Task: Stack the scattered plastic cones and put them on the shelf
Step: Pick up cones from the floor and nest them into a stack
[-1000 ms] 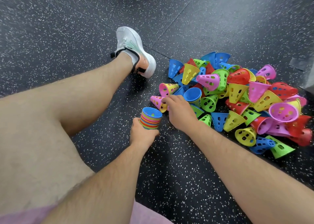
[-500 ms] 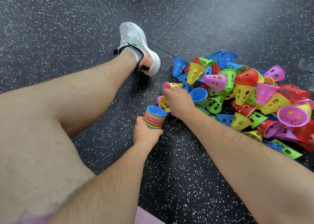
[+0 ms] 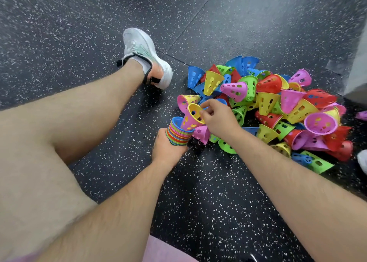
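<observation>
A heap of perforated plastic cones [image 3: 278, 106], blue, yellow, green, pink and red, lies on the dark speckled floor at the right. My left hand [image 3: 166, 149] grips a multicoloured stack of nested cones [image 3: 178, 133] from below, mouths up. My right hand [image 3: 218, 117] pinches the rim of a pink cone with a yellow one nested inside [image 3: 191, 116]; its narrow end is partly inside the top of the stack, tilted. No shelf is in view.
My bare left leg stretches across the floor to a white sneaker [image 3: 145, 57] just left of the heap. A grey object's corner [image 3: 357, 63] stands at the right edge. Another white shoe tip [image 3: 363, 160] shows at the far right.
My right hand has picked the pink-and-yellow cone off the floor beside the heap and brought it into the top of the stack. My left hand holds the stack in place.
</observation>
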`<state>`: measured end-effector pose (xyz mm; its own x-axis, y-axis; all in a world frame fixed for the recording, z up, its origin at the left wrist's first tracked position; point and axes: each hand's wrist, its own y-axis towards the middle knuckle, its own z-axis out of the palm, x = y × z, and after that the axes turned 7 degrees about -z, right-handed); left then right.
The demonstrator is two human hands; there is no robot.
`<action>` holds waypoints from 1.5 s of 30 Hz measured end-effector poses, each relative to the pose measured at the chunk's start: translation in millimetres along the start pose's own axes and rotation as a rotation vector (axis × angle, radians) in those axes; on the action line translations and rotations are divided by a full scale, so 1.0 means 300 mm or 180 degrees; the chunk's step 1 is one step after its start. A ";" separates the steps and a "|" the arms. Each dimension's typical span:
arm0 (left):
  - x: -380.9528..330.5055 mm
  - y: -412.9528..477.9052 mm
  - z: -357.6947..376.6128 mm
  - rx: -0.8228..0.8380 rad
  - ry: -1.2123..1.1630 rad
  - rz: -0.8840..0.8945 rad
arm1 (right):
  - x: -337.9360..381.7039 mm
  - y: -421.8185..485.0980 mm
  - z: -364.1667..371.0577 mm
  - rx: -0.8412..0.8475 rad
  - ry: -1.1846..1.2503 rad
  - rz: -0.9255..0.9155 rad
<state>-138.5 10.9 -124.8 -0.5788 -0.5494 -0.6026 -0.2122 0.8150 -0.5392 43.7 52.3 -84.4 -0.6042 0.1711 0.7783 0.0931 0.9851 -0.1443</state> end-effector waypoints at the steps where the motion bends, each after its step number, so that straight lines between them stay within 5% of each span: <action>1: -0.002 -0.003 0.001 0.0042 0.0014 0.0050 | -0.007 -0.016 0.005 0.0094 -0.0032 0.0009; 6: 0.009 -0.016 0.009 0.0178 -0.0018 0.0169 | -0.040 -0.074 0.030 0.0453 -0.0466 -0.0253; 11: 0.020 -0.015 0.011 0.0126 -0.0053 0.0141 | -0.052 -0.112 0.062 -0.0295 -0.0832 0.0451; 18: 0.029 -0.013 0.025 0.0099 0.0018 0.0124 | -0.070 -0.073 0.138 -0.0009 -0.1101 0.1060; 22: 0.032 -0.009 0.026 0.0079 0.0018 0.0116 | -0.071 -0.079 0.150 0.0085 -0.1140 0.0859; 32: -0.009 -0.043 0.031 0.0156 0.0089 0.0091 | -0.063 -0.188 -0.046 -0.0859 -0.0666 -0.0524; 37: -0.080 -0.095 0.048 0.0221 0.0147 0.0358 | -0.050 -0.223 -0.132 -0.0545 -0.0844 -0.1148; 42: -0.113 -0.160 0.080 0.0367 0.0065 0.0416 | -0.033 -0.282 -0.179 0.0474 -0.0891 -0.0928; 45: -0.092 -0.183 0.099 0.0370 0.0129 0.0369 | -0.055 -0.307 -0.182 0.0235 -0.0589 -0.0436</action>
<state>-87.5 -24.1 -96.2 -0.6259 -0.4430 -0.6418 -0.0509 0.8445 -0.5332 88.1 -40.3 -50.6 -0.7424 0.0237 0.6695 -0.0537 0.9941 -0.0948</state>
